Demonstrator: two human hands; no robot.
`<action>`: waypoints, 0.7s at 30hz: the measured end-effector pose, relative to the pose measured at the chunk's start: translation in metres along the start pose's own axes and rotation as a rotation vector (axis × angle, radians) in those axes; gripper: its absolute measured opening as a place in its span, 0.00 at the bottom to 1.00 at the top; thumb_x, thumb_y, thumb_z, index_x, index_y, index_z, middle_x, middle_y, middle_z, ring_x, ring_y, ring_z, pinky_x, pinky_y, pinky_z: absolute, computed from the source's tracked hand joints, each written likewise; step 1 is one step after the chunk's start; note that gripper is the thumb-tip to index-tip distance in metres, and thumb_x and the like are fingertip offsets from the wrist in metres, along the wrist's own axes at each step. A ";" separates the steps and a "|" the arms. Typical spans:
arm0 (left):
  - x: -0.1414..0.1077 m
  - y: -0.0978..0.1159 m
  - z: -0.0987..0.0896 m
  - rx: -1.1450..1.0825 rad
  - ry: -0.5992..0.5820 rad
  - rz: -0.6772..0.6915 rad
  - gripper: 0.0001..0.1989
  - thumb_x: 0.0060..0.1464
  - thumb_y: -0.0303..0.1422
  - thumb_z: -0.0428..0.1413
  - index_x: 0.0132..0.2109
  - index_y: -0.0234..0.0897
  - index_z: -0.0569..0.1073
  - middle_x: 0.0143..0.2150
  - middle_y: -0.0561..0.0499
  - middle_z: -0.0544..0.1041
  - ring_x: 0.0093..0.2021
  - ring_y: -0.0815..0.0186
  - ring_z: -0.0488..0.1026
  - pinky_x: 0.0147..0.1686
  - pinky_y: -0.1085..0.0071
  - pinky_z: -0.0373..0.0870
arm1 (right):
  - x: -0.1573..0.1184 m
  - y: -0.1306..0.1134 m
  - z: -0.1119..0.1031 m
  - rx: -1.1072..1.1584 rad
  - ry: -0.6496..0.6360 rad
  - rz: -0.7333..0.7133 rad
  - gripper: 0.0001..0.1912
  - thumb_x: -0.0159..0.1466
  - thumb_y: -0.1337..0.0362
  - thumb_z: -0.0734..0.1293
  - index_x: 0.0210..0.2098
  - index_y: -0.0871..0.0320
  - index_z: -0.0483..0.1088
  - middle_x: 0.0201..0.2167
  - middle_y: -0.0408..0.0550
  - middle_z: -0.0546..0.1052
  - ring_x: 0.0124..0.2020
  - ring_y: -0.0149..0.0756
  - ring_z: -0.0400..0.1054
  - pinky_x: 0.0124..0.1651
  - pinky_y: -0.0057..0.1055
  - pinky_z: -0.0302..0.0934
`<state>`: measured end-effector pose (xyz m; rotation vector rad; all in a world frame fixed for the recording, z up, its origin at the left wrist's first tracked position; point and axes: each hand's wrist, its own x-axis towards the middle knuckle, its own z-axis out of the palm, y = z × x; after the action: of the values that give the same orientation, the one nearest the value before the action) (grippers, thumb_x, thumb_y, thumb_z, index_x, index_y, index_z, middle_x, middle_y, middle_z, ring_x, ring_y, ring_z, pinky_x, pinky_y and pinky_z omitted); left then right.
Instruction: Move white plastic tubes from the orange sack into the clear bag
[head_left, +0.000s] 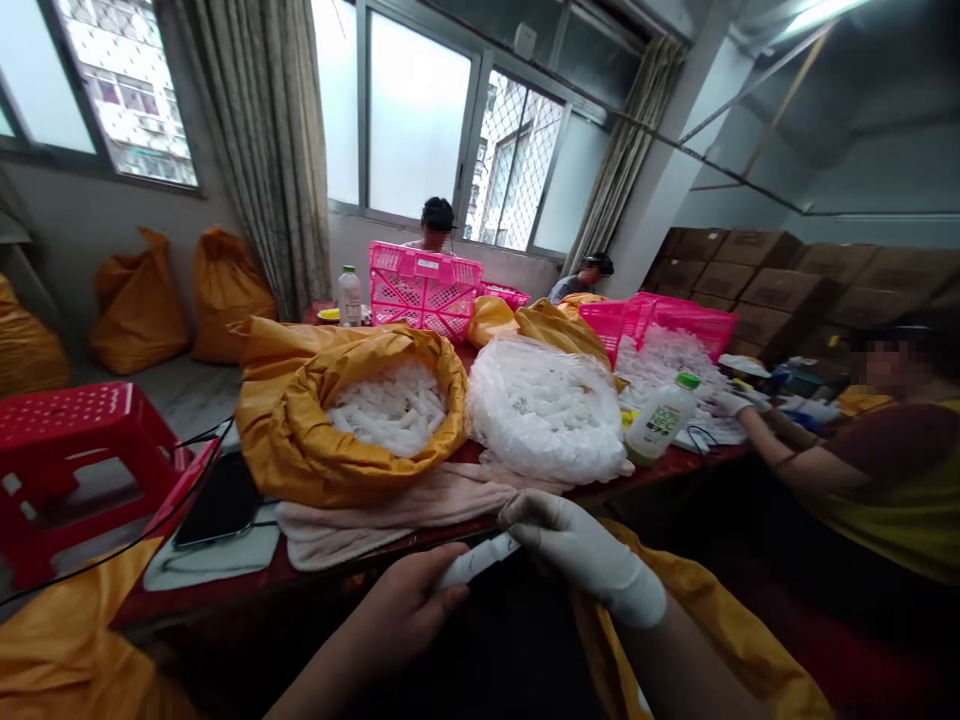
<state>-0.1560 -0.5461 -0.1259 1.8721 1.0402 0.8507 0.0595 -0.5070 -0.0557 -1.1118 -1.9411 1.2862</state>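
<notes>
My left hand [416, 598], bare, grips the lower end of a slim white plastic tube [480, 562] between thumb and fingers. At the tube's upper end, my right hand [574, 545], in a white glove, has its fingers closed. The tube is tilted, and its ends are partly hidden by my fingers. Just beyond my hands are an orange sack [300, 430], rolled open, with many small white plastic pieces [394, 410] in it, and a clear plastic bag [487, 440] of similar pieces. Both stand on the table, near a pinkish towel [337, 535].
A phone [220, 500] lies on a cloth at the table's left. A green-capped bottle [664, 420] stands beside the clear bag, and pink baskets [424, 290] farther back. A co-worker [847, 460] sits at right; two more people are behind. A red stool [75, 440] is left.
</notes>
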 end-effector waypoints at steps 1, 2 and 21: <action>-0.004 -0.002 0.000 -0.002 -0.020 -0.017 0.18 0.57 0.39 0.51 0.53 0.41 0.70 0.50 0.49 0.75 0.49 0.58 0.70 0.50 0.69 0.63 | 0.000 -0.001 0.003 -0.099 -0.034 -0.062 0.10 0.60 0.58 0.65 0.31 0.59 0.67 0.27 0.42 0.68 0.27 0.28 0.61 0.30 0.27 0.58; -0.008 -0.004 0.001 -0.020 -0.043 -0.030 0.18 0.57 0.40 0.51 0.53 0.40 0.71 0.48 0.49 0.75 0.47 0.59 0.70 0.48 0.69 0.64 | 0.001 -0.001 0.006 -0.177 -0.060 -0.127 0.08 0.60 0.60 0.64 0.31 0.60 0.67 0.30 0.44 0.69 0.31 0.31 0.63 0.36 0.29 0.60; 0.006 -0.025 -0.014 -0.358 -0.012 -0.064 0.20 0.54 0.48 0.51 0.48 0.42 0.75 0.44 0.50 0.77 0.47 0.55 0.71 0.49 0.61 0.66 | 0.053 0.023 0.016 0.082 -0.093 -0.245 0.08 0.57 0.63 0.67 0.27 0.56 0.62 0.28 0.42 0.65 0.31 0.31 0.59 0.35 0.28 0.58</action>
<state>-0.1738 -0.5278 -0.1412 1.5333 0.8703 0.9200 0.0275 -0.4641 -0.0825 -0.7597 -2.0007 1.2885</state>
